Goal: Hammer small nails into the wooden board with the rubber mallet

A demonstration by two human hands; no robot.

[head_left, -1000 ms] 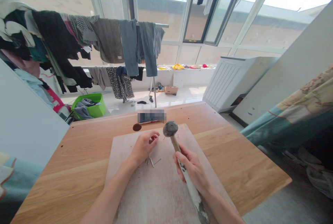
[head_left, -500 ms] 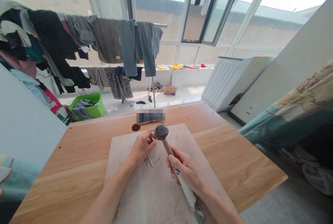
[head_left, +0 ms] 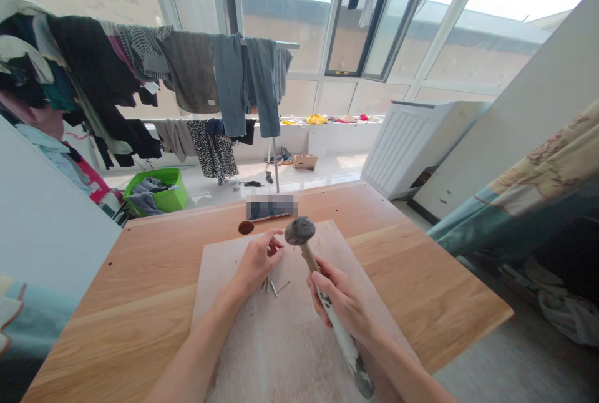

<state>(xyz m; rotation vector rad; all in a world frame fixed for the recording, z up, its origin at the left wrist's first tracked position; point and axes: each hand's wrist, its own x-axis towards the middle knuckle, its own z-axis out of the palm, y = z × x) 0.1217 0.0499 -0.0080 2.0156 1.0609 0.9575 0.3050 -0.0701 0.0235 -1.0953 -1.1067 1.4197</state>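
My right hand (head_left: 339, 294) is wrapped round the pale, paint-worn handle of a rubber mallet (head_left: 300, 231). Its dark round head is raised in front of my left hand's fingertips. My left hand (head_left: 262, 259) is over a pale wooden board (head_left: 262, 353), thumb and fingers curled together; whatever they pinch is too small or hidden to make out. Just below that hand, several loose nails (head_left: 272, 287) lie on the board. To the right of the mallet head, a thin nail (head_left: 319, 240) stands in the board's far part.
The board lies on a wooden tabletop (head_left: 135, 291) with a round hole (head_left: 246, 227). A blurred-out packet (head_left: 271, 207) rests near the far edge. Beyond are a drying rack with clothes (head_left: 191, 72), a green basket (head_left: 175, 194) and a white cabinet (head_left: 412, 141). A curtain (head_left: 505, 203) hangs at right.
The mallet and my right hand have shifted slightly right, the head moving away from my left fingertips. My left hand stays almost in place.
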